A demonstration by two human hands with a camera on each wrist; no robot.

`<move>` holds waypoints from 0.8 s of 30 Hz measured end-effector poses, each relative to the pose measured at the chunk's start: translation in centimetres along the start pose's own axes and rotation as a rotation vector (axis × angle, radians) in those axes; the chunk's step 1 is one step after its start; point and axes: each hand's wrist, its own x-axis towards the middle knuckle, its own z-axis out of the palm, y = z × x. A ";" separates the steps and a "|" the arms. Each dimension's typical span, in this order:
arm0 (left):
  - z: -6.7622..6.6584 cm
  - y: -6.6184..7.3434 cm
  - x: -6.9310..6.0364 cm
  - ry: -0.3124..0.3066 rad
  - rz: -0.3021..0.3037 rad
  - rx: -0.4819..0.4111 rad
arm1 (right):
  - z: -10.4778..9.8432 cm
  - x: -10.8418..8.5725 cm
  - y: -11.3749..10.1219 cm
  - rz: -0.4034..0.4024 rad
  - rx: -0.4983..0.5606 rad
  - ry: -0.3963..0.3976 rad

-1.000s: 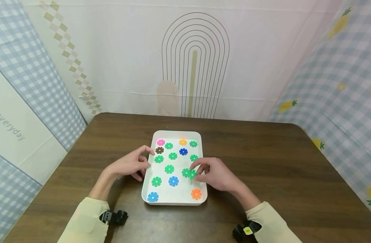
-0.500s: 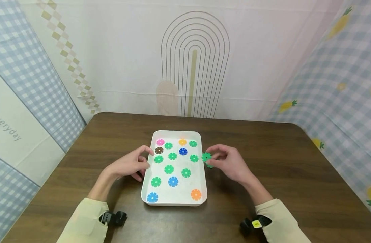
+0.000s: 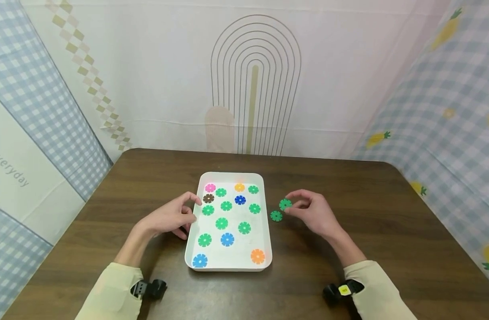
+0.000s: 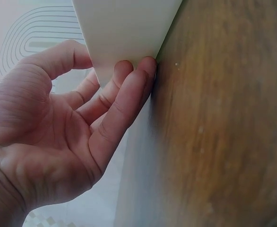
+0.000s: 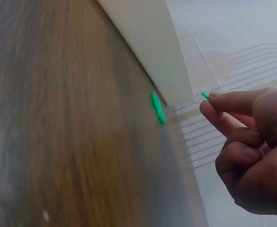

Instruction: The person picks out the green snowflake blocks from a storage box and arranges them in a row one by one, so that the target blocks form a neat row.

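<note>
Only the head view showed the interior of the white tray point(image 3: 227, 269), where flat notched discs lay spread: eight green discs point(image 3: 222, 223), two light blue discs point(image 3: 227, 239), a pink disc point(image 3: 210, 188), a yellow disc point(image 3: 239, 187), a brown disc point(image 3: 208, 198), a dark blue disc point(image 3: 240, 200) and an orange disc point(image 3: 258, 256). The left wrist view added the outer face of the tray's left wall. The right wrist view gave the edge-on profile of two further green discs to the right of the tray: the held disc point(image 3: 285, 204) was raised clear of the tabletop point(image 3: 388, 222), and the loose disc point(image 3: 276, 216) lay flat on it, just beside the tray's right wall. The grip of the right hand point(image 3: 314, 213) was closed to a pinch, thumb and index finger bearing on the held disc, remaining fingers folded in. The grip of the left hand point(image 3: 170, 215) was closed on the tray's left wall, with digits on both sides of it. The tabletop was dark brown wood-grain and extended past the tray on all sides. Beyond the tray's far end hung a white cloth point(image 3: 328, 66) printed with nested arches; checked cloth point(image 3: 460, 155) hung well to the right of the tray.
</note>
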 end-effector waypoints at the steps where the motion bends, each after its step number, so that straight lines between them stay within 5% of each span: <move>1: 0.0 0.0 0.0 0.001 -0.003 0.001 | -0.1 0.0 0.2 0.007 -0.004 -0.003; 24: 0.2 0.2 -0.3 0.011 -0.008 -0.012 | -1.0 0.2 2.3 0.071 -0.050 -0.099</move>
